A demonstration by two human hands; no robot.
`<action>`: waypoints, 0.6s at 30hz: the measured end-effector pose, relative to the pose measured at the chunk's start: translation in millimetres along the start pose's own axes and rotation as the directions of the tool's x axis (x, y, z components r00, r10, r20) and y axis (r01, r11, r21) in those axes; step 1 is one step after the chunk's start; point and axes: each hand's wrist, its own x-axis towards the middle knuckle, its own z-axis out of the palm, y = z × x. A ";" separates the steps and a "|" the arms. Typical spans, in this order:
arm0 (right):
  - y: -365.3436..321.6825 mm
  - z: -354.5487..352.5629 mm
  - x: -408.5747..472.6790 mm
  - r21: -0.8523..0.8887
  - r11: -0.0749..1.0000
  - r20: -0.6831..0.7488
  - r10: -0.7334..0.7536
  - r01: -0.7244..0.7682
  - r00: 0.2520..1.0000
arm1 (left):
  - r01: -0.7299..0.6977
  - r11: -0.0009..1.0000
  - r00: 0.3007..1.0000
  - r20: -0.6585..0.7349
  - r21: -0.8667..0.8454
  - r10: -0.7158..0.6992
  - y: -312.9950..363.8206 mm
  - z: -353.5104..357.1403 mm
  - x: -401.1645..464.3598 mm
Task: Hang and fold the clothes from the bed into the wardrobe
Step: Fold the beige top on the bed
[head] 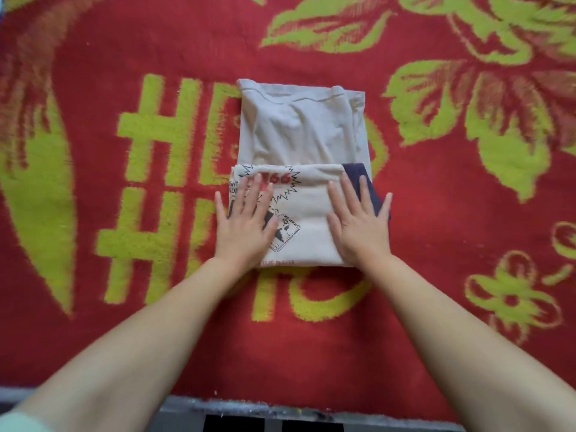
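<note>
Both hands flat, fingers straight, nothing gripped: left hand (246,222) and right hand (358,226) press the near folded flap of the shirt (299,129), which lies on the blanket (436,213). Far half of the shirt runs on past the fingertips; dark patch (363,182) under the right fingers.

Risks, as I judge them:
- Flap springs open once the palms lift; crease looks soft.
- Pile blanket could drag the bottom layer and skew the next fold.
- Uneven edges at the far right may slip out when it's carried to the wardrobe.

Print by left fingers: red "66", fragments "GHT", "NDE". Blanket lettering partly covered.
</note>
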 end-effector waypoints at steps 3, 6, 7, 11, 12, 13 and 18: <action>19.9 -5.9 -1.1 0.023 1.000 -0.004 0.018 -0.018 1.000 | -0.086 0.995 0.996 0.020 0.046 0.085 -17.3 -4.6 3.6; 24.2 -14.5 -22.9 -0.047 0.971 -0.067 -0.237 0.234 0.969 | -0.323 0.936 0.945 0.000 0.140 0.326 -19.4 -15.1 -11.6; 24.6 -14.1 -33.3 -0.092 0.931 -0.061 -0.359 0.353 0.931 | -0.416 0.891 0.906 0.000 0.180 0.423 -20.4 -15.0 -22.0; 19.7 -12.8 -57.5 -0.158 0.875 0.117 -0.444 0.458 0.888 | -0.520 0.839 0.853 0.141 0.161 0.502 -13.9 -12.9 -54.5; 17.2 -13.4 -55.1 -0.145 0.907 0.109 -0.383 0.396 0.917 | -0.455 0.877 0.889 0.136 0.152 0.438 -12.2 -14.3 -53.4; 13.7 -14.3 -52.6 -0.119 0.934 0.096 -0.326 0.336 0.941 | -0.391 0.910 0.919 0.118 0.139 0.377 -10.6 -16.5 -49.5; 3.4 -29.2 -47.5 -0.003 0.965 0.210 -0.254 0.261 0.944 | -0.342 0.938 0.909 0.273 0.054 0.315 -8.9 -30.6 -41.0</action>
